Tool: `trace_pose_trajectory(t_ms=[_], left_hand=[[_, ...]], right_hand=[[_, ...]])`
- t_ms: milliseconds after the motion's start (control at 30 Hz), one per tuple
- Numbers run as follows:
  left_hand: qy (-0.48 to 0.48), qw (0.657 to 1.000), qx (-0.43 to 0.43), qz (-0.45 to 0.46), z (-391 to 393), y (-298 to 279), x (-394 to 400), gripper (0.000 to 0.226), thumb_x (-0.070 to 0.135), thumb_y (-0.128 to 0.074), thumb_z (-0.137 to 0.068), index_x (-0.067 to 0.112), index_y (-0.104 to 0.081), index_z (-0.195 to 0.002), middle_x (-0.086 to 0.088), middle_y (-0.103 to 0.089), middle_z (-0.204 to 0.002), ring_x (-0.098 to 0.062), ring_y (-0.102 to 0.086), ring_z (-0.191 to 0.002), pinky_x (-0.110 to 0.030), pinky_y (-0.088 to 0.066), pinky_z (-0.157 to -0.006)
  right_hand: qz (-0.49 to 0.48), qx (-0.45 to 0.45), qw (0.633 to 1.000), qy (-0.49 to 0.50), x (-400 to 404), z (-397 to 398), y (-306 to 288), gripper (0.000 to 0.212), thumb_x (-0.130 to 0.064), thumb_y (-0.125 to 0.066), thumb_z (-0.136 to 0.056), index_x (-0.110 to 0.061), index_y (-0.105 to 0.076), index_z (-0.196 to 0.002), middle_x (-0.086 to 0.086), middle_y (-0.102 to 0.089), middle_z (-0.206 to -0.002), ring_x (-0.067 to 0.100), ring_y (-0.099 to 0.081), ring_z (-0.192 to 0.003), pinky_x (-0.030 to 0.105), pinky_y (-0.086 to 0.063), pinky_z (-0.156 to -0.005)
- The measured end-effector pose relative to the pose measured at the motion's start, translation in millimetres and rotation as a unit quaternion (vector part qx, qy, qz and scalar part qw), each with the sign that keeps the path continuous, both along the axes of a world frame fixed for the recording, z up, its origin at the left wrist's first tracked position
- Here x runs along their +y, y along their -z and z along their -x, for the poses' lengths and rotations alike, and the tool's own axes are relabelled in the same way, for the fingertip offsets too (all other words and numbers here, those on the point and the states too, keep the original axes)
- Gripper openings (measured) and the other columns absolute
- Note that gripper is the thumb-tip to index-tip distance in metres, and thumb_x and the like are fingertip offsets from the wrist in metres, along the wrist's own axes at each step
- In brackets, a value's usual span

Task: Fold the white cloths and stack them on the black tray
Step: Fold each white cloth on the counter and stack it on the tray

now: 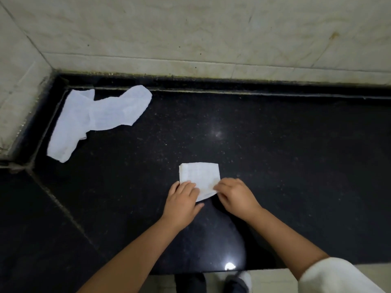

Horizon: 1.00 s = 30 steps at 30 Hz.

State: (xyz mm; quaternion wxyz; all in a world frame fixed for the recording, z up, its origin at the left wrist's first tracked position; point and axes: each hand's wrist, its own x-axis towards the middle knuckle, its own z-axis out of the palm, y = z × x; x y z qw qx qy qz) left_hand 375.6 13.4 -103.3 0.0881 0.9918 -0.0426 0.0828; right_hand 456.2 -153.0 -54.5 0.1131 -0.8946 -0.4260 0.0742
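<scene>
A small folded white cloth (200,176) lies on the black speckled countertop (275,155) near its front edge. My left hand (183,203) grips its near left corner, fingers curled over the edge. My right hand (234,194) pinches the near right corner, which lifts slightly. Unfolded white cloths (93,119) lie crumpled in a loose pile at the back left corner of the counter. No separate black tray can be made out against the dark surface.
Beige tiled walls (211,34) rise behind and to the left of the counter. A seam (63,210) runs diagonally across the counter at the left. Below the front edge, pale floor and a shoe (239,282) show.
</scene>
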Motion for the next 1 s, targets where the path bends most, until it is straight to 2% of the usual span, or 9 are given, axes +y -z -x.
trace_pose_trajectory(t_ms=[100, 167, 300, 400, 467, 700, 800, 900, 1000], left_hand=[[0.059, 0.997, -0.056, 0.0, -11.6, -12.2, -15.2, 0.004, 0.018, -0.06, -0.069, 0.018, -0.063, -0.072, 0.003, -0.064, -0.07, -0.018, -0.062, -0.065, -0.027, -0.033, -0.076], [0.108, 0.991, -0.076, -0.005, -22.7, -29.5, -36.6, 0.006, 0.019, -0.045, -0.075, 0.017, -0.051, -0.075, 0.002, -0.058, -0.065, -0.019, -0.055, -0.057, -0.027, -0.028, -0.065], [0.245, 0.956, -0.157, -0.033, -54.7, -66.7, -108.4, 0.01, 0.022, -0.042, -0.087, 0.015, -0.044, -0.079, -0.002, -0.056, -0.064, -0.018, -0.048, -0.057, -0.027, -0.026, -0.058], [0.324, 0.923, -0.202, -0.042, -79.5, -97.0, -197.6, 0.008, 0.023, -0.041, -0.087, 0.015, -0.043, -0.083, -0.002, -0.057, -0.065, -0.016, -0.038, -0.066, -0.028, -0.028, -0.057], [0.365, 0.903, -0.219, -0.048, -91.2, -117.3, -270.2, 0.009, 0.024, -0.04, -0.086, 0.016, -0.041, -0.082, -0.001, -0.056, -0.063, -0.018, -0.046, -0.06, -0.027, -0.036, -0.049], [0.477, 0.856, -0.198, -0.019, -106.8, -174.3, -507.5, 0.02, 0.024, -0.038, -0.083, 0.013, -0.046, -0.098, -0.002, -0.059, -0.061, -0.018, -0.054, -0.045, -0.019, -0.035, -0.034], [0.495, 0.85, -0.18, -0.027, -112.5, -203.8, -591.7, 0.029, 0.022, -0.044, -0.084, 0.013, -0.049, -0.111, -0.003, -0.064, -0.074, -0.02, -0.063, -0.055, -0.023, -0.042, -0.038], [0.471, 0.879, -0.074, -0.026, -125.6, -234.7, -665.6, 0.048, 0.043, -0.028, -0.092, 0.015, -0.049, -0.124, -0.005, -0.06, -0.111, -0.025, -0.06, -0.1, -0.036, -0.047, -0.074], [0.494, 0.867, -0.07, 0.019, -149.1, -255.0, -725.2, 0.079, 0.055, -0.006, -0.072, 0.009, -0.059, -0.107, -0.009, -0.062, -0.102, -0.027, -0.058, -0.097, -0.034, -0.045, -0.074]], right_hand=[[-0.037, 0.004, 0.999, 0.033, -20.5, 2.9, -24.9, 0.033, -0.024, -0.038, -0.072, -0.017, -0.07, -0.071, -0.004, -0.066, -0.064, 0.016, -0.065, -0.058, 0.02, -0.047, -0.053], [-0.06, 0.025, 0.996, 0.065, -52.2, 2.1, -43.1, 0.034, -0.023, -0.038, -0.073, -0.012, -0.07, -0.073, 0.002, -0.066, -0.066, 0.023, -0.064, -0.061, 0.027, -0.051, -0.057], [-0.059, 0.029, 0.988, 0.137, -157.8, 0.9, -81.7, 0.023, -0.015, -0.05, -0.076, -0.006, -0.071, -0.083, 0.01, -0.066, -0.073, 0.029, -0.064, -0.069, 0.027, -0.046, -0.069], [-0.065, 0.032, 0.975, 0.208, -257.3, 13.9, -106.0, 0.031, -0.023, -0.045, -0.081, -0.006, -0.069, -0.091, 0.011, -0.064, -0.082, 0.027, -0.062, -0.081, 0.034, -0.048, -0.073], [-0.082, 0.029, 0.963, 0.256, -326.5, 28.2, -120.0, 0.036, -0.027, -0.041, -0.082, -0.006, -0.068, -0.093, 0.011, -0.063, -0.084, 0.026, -0.06, -0.083, 0.035, -0.048, -0.074], [-0.113, -0.014, 0.921, 0.373, -548.6, 72.9, -169.5, 0.032, -0.022, -0.047, -0.084, -0.001, -0.069, -0.094, 0.004, -0.056, -0.077, 0.013, -0.049, -0.074, 0.016, -0.03, -0.065], [-0.124, -0.024, 0.897, 0.423, -622.2, 80.3, -192.6, 0.019, -0.01, -0.055, -0.089, 0.0, -0.068, -0.099, 0.004, -0.054, -0.08, 0.012, -0.046, -0.079, 0.022, -0.035, -0.072], [-0.153, -0.043, 0.869, 0.468, -686.2, 72.9, -211.3, 0.019, -0.005, -0.058, -0.087, -0.001, -0.069, -0.102, 0.011, -0.065, -0.091, 0.01, -0.048, -0.083, 0.016, -0.031, -0.066], [-0.19, -0.057, 0.834, 0.515, -742.7, 49.2, -225.5, 0.02, -0.003, -0.058, -0.084, -0.003, -0.069, -0.101, 0.013, -0.068, -0.098, 0.011, -0.051, -0.081, 0.016, -0.031, -0.063]])
